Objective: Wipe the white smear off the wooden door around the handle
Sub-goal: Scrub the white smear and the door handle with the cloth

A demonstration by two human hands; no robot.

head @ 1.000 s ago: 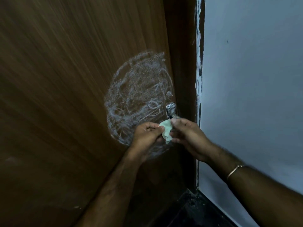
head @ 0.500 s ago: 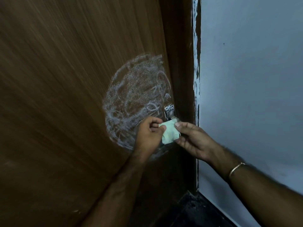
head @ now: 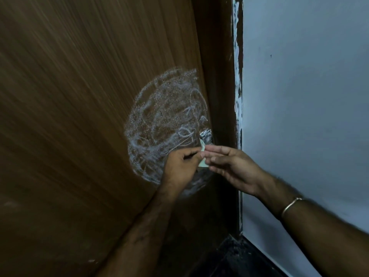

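A round white smear (head: 165,120) covers the brown wooden door (head: 79,116) beside its small metal handle (head: 206,135). Just below the handle, my left hand (head: 179,164) has curled fingers that pinch a small pale green cloth (head: 202,164). My right hand (head: 233,168) reaches in from the right with fingers stretched out straight, its fingertips lying over the cloth and hiding most of it. Both hands sit at the smear's lower right edge.
A dark door frame (head: 219,76) with white paint streaks runs along the door's right side. A pale blue-grey wall (head: 309,96) fills the right. The dark floor (head: 229,260) shows at the bottom. A thin bangle (head: 290,205) is on my right wrist.
The cloth, spread between both hands half a second ago, is now bunched at my left fingertips. My right fingers have straightened and slid left over it.
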